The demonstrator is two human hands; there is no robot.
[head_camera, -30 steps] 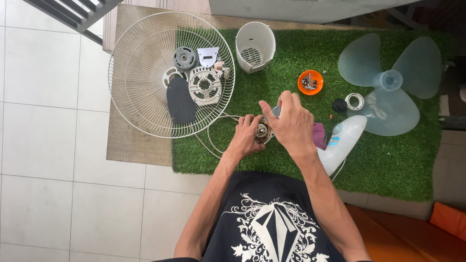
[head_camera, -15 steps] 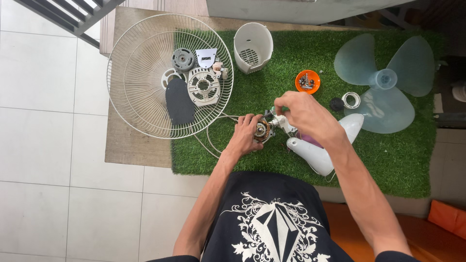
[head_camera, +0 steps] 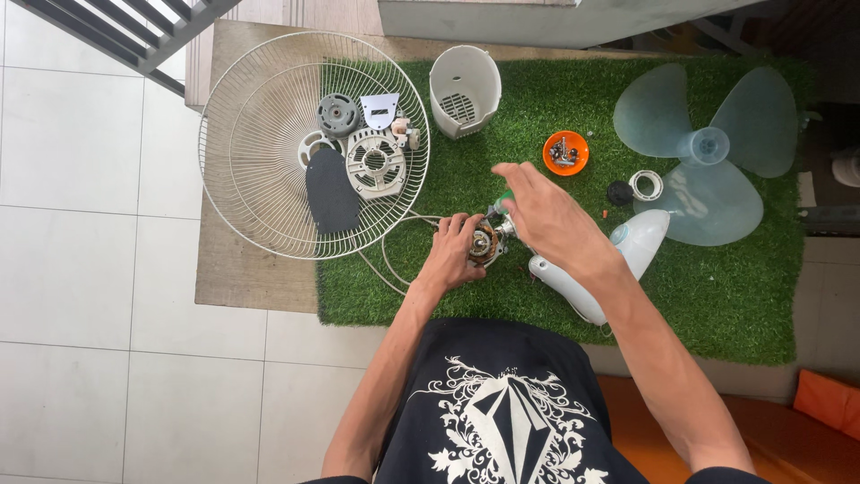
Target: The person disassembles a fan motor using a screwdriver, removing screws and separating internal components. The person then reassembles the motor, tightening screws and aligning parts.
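Observation:
My left hand [head_camera: 455,251] grips a small fan motor [head_camera: 485,242] with copper windings, resting on the green turf mat [head_camera: 735,296]. Just above and right of the motor hovers my right hand [head_camera: 546,215], fingers spread, holding nothing that I can see. Under my right forearm lies the white fan body [head_camera: 638,246]. A white cord [head_camera: 394,260] loops from the motor toward the wire guard.
A round wire fan guard [head_camera: 242,179] at left holds several motor parts and a dark pad. A white motor cover [head_camera: 463,90], an orange dish of screws [head_camera: 565,152], a black knob, a white ring and the pale fan blade [head_camera: 708,152] lie on the turf. White floor tiles lie at left.
My right hand lifted off the motor and opened, moving right and up. The white fan body has swung out from under my hand to the right. My left hand stayed on the motor.

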